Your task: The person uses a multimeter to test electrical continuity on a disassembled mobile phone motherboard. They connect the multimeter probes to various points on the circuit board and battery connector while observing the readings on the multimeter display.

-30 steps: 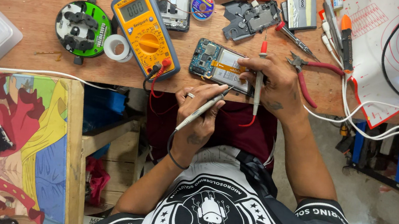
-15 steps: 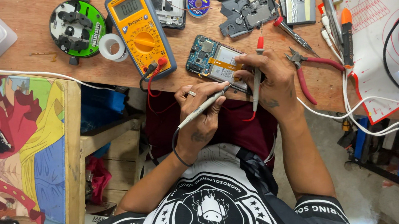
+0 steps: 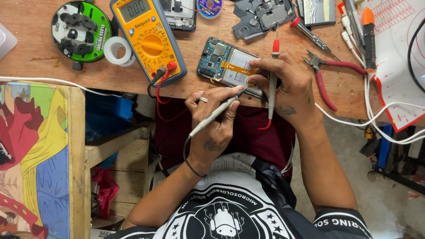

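An opened phone [image 3: 223, 62] with its circuit board and battery exposed lies at the wooden workbench's front edge. My left hand [image 3: 214, 117] grips a grey test probe [image 3: 215, 115] like a pen, its tip touching the phone's lower edge. My right hand [image 3: 285, 88] rests over the phone's right end and holds a red-tipped probe [image 3: 273, 70] upright along the fingers. Red and black leads run from the probes to a yellow multimeter [image 3: 148, 33] left of the phone.
On the bench [image 3: 26, 69] are a green round holder [image 3: 81, 30], a tape roll [image 3: 119, 50], red-handled pliers [image 3: 329, 79], a dismantled phone frame [image 3: 264, 13], a screwdriver [image 3: 312, 36] and white cables [image 3: 416, 110]. A colourful painted board [image 3: 11, 155] stands lower left.
The view has shifted slightly. Both hands stay on the phone with their probes; the left probe tip has crept a little closer to the phone's edge.
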